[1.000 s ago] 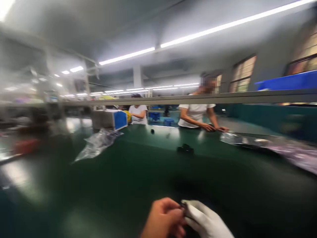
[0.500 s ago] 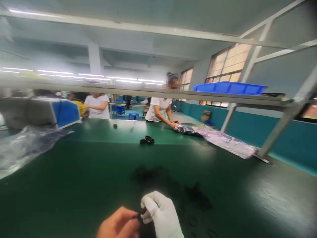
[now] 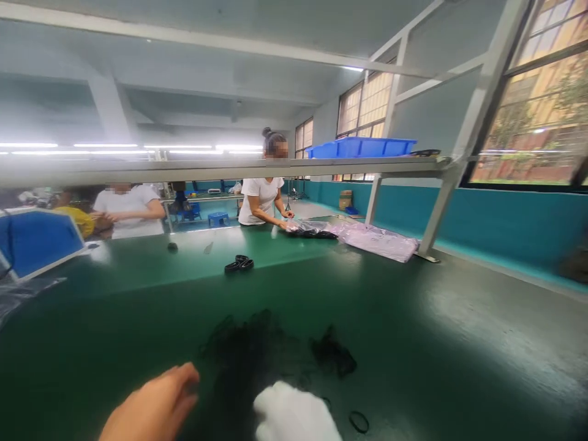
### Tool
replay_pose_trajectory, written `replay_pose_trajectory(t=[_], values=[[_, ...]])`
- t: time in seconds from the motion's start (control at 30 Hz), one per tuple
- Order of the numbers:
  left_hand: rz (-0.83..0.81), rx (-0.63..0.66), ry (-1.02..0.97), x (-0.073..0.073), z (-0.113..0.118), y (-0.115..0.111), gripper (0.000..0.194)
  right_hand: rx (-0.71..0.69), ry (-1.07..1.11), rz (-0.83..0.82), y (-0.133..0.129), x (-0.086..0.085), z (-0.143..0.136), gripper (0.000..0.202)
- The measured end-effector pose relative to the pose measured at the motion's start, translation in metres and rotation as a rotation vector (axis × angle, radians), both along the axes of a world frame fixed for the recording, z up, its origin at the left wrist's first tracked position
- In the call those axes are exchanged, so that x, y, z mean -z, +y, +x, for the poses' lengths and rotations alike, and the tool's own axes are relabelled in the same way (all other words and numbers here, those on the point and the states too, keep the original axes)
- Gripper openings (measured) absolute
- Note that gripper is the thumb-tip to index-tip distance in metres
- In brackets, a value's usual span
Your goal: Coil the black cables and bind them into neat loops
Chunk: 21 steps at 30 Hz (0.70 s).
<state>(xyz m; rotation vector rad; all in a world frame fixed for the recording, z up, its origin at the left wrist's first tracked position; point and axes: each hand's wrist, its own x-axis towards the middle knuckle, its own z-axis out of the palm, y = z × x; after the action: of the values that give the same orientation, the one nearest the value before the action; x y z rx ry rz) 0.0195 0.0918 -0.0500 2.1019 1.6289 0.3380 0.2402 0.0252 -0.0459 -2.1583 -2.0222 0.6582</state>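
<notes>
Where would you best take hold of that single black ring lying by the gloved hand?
Pinch the thin band of the black ring at its near-left edge, coming from above. It seems to lie flat and alone on the green table, right of the gloved right hand, so sliding a fingertip under the rim should lift it.

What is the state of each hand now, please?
Left hand, bare: fingers loosely curled, nothing visible in it.
Right hand, white-gloved: knuckles up over the pile of thin black rubber rings; grip cannot be told.
</notes>
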Motion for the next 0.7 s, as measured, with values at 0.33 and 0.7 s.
replay_pose_trajectory(t=[0.33,0.7], values=[[0.000,0.345,-0.138,-0.001,0.197,0.046,0.015,0.317,0.039,0.127,0.014,-0.009,0.166,0.038],[-0.255,0.404,-0.349,0.028,0.248,0.061,0.010,0.285,-0.015,0.166,0.024,-0.002,0.187,0.022]])
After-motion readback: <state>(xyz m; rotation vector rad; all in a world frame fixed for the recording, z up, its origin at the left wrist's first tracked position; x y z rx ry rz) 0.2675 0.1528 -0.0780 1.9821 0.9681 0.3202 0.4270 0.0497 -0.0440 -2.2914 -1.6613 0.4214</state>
